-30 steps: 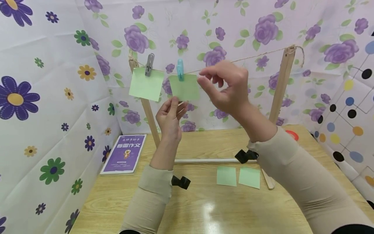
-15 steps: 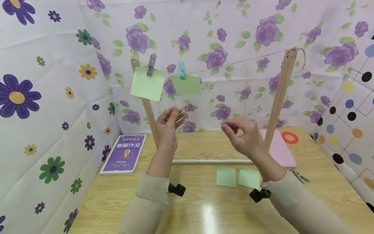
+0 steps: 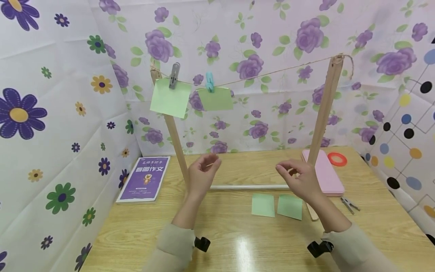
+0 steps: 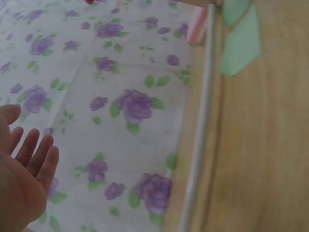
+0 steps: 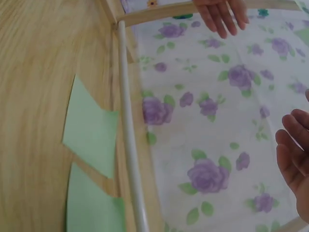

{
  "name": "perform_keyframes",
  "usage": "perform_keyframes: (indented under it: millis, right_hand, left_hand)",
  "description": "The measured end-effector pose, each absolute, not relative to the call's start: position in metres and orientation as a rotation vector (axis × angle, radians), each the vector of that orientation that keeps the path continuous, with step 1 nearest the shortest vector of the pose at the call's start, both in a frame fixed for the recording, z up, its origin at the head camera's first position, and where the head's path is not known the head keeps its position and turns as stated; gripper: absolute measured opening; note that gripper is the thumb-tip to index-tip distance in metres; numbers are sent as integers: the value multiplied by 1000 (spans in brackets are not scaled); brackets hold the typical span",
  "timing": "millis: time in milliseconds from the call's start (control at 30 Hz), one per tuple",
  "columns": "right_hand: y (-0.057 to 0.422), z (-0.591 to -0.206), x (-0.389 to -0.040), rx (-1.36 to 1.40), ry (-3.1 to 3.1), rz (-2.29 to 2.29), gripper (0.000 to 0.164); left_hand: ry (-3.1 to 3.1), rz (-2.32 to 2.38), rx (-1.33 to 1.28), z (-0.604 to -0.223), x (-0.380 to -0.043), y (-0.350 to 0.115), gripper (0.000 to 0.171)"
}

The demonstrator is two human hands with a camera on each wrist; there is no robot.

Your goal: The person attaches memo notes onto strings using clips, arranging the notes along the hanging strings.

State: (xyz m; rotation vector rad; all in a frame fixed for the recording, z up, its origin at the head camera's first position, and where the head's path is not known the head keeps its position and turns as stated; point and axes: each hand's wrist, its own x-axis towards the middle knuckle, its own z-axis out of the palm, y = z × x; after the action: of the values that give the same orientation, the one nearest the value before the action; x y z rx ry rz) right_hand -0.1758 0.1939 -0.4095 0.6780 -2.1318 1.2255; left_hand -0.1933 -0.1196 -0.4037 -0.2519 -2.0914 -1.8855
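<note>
My left hand [image 3: 201, 173] hovers over the table near the left wooden post, its fingers loosely bent around nothing. Apart from it, my right hand [image 3: 300, 179] hangs in front of the right post, also holding nothing. On the twine [image 3: 272, 71] above, a grey clip [image 3: 174, 75] holds one green paper square [image 3: 171, 99], and a blue clip [image 3: 209, 82] holds a second, darker-looking green paper [image 3: 216, 100]. Two more green squares lie flat on the table, a left one [image 3: 263, 205] and a right one [image 3: 290, 207], below and left of my right hand.
Two wooden posts, left [image 3: 176, 147] and right [image 3: 324, 109], carry the twine, with a white rod [image 3: 248, 187] low between them. A purple book [image 3: 144, 179] lies left. At right are a pink box-like item [image 3: 327, 173], a red ring [image 3: 337, 159] and another grey clip [image 3: 349, 205].
Both hands have come down from the hanging papers toward the table. The left has let go of the paper under the blue clip, which now hangs by itself.
</note>
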Motion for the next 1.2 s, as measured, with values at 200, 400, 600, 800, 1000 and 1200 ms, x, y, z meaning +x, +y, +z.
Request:
perform_keyframes:
  millis: [200, 400, 600, 800, 1000, 1200]
  right_hand:
    - [215, -430, -172, 614, -2141, 1193, 13]
    - [237, -451, -165, 498, -2215, 1167, 7]
    - [258, -467, -155, 378, -2268, 1198, 7]
    - [280, -475, -144, 250, -2303, 1231, 8]
    - [303, -486, -135, 68, -2383, 1213, 14]
    - [321, -497, -132, -22, -2441, 1191, 19]
  left_hand:
    - [-2283, -1646, -394, -432, -182, -116, 32]
    - [-2360, -1530, -504, -463, -174, -105, 26]
    - [-2474, -1604, -473, -486, -166, -91, 27]
    - [-2540, -1660, -509, -502, -165, -79, 30]
    - [-2716, -1627, -505, -515, -164, -68, 37]
    - [-2841, -1466, -578, -524, -170, -60, 44]
